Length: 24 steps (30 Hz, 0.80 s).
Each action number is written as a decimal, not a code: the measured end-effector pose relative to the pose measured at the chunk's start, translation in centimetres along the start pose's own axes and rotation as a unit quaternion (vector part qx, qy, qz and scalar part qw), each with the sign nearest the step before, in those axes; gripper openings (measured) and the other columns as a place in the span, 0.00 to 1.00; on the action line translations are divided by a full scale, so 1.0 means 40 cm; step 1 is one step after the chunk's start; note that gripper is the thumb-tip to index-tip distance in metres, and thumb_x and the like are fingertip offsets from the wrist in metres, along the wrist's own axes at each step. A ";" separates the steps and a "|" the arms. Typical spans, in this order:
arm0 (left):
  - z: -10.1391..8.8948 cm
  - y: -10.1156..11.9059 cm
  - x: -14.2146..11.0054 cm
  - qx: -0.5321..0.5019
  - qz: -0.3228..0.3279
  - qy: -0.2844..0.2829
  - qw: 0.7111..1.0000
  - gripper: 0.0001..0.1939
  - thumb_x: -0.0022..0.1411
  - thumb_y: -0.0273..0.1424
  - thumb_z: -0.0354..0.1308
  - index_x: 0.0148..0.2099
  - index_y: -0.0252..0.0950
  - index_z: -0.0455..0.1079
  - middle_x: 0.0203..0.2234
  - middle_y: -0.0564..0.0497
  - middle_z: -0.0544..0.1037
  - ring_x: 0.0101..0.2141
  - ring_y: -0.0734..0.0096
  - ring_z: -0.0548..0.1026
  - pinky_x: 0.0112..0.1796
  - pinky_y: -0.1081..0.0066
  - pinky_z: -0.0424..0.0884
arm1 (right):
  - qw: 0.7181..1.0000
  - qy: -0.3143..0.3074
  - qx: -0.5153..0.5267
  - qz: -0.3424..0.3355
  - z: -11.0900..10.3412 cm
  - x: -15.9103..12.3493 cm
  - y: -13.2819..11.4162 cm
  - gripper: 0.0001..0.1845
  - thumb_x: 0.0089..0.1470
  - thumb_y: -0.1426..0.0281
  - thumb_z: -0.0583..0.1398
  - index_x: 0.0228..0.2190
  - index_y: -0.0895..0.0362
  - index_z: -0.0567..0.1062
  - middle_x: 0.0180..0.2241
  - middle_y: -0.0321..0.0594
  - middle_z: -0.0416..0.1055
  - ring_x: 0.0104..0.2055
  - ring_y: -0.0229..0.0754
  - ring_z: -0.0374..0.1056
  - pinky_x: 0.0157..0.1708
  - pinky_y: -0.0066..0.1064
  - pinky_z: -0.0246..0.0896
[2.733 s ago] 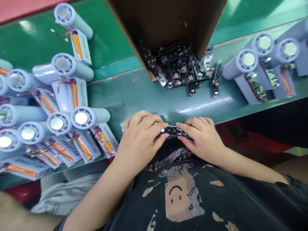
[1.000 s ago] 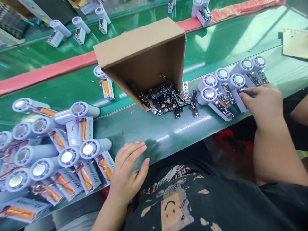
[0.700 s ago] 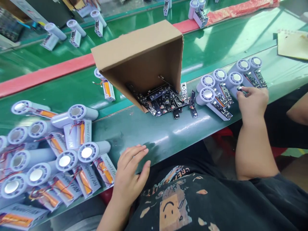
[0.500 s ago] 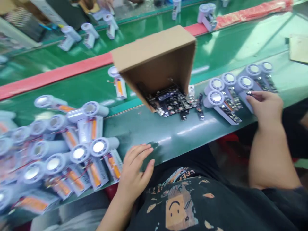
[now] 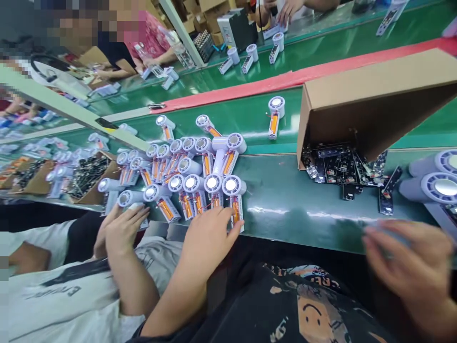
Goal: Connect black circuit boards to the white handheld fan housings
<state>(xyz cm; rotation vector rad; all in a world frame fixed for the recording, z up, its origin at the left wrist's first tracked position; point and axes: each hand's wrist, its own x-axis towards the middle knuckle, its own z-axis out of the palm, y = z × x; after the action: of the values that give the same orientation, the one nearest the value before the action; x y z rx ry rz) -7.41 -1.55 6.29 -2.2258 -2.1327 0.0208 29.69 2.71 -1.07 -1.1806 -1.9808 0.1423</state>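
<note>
My left hand (image 5: pixel 209 236) rests with spread fingers against the front row of white handheld fans (image 5: pixel 189 183), each with a battery and wires on a card tray. Its fingertips touch the nearest trays, and it holds nothing I can see. At the lower right, my right hand (image 5: pixel 407 257) is motion-blurred and closes around a pale object (image 5: pixel 387 236) that I cannot identify. Just beyond it lie black circuit boards (image 5: pixel 339 171), spilling from a tilted cardboard box (image 5: pixel 371 105). Two large fans (image 5: pixel 432 186) sit at the right edge.
A co-worker's hand (image 5: pixel 121 231) in a white sleeve lies left of the fans, at the edge of the green bench (image 5: pixel 285 202). A single fan (image 5: pixel 274 112) stands on the belt behind. A red strip (image 5: pixel 285 78) runs beyond it, and other people work farther away.
The view has swung left, moving the box to the right side. My left hand has moved onto the fans. My right hand has left the right-hand fans and dropped toward me.
</note>
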 end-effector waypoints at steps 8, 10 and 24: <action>0.032 0.055 0.015 -0.014 -0.120 -0.107 0.987 0.20 0.66 0.38 0.58 0.57 0.37 0.68 0.43 0.44 0.74 0.43 0.57 0.76 0.41 0.62 0.72 | 0.982 -0.169 0.079 0.012 0.353 0.393 -0.272 0.22 0.64 0.71 0.53 0.58 0.52 0.67 0.67 0.48 0.53 0.67 0.50 0.54 0.64 0.48 0.54; 0.028 0.065 0.017 -0.028 -0.128 -0.099 0.987 0.22 0.65 0.39 0.59 0.58 0.37 0.68 0.44 0.44 0.74 0.46 0.54 0.76 0.44 0.59 0.73 | 0.960 -0.203 -0.026 0.191 0.439 0.535 -0.279 0.28 0.63 0.68 0.56 0.63 0.47 0.60 0.72 0.42 0.37 0.72 0.51 0.42 0.68 0.46 0.45; 0.281 -0.094 -0.035 -0.145 0.077 0.518 0.839 0.06 0.68 0.34 0.54 0.43 0.43 0.72 0.29 0.57 0.80 0.34 0.74 0.76 0.53 0.69 0.67 | 0.971 -0.224 -0.006 0.084 0.585 0.887 -0.476 0.20 0.62 0.61 0.60 0.52 0.56 0.71 0.53 0.45 0.69 0.50 0.46 0.69 0.49 0.44 0.69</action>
<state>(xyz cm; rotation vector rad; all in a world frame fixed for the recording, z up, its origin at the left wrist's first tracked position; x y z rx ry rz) -11.80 -2.42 -4.77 -1.7893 -1.3704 -1.2523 -7.87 26.52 12.80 -1.4184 -2.2607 0.5247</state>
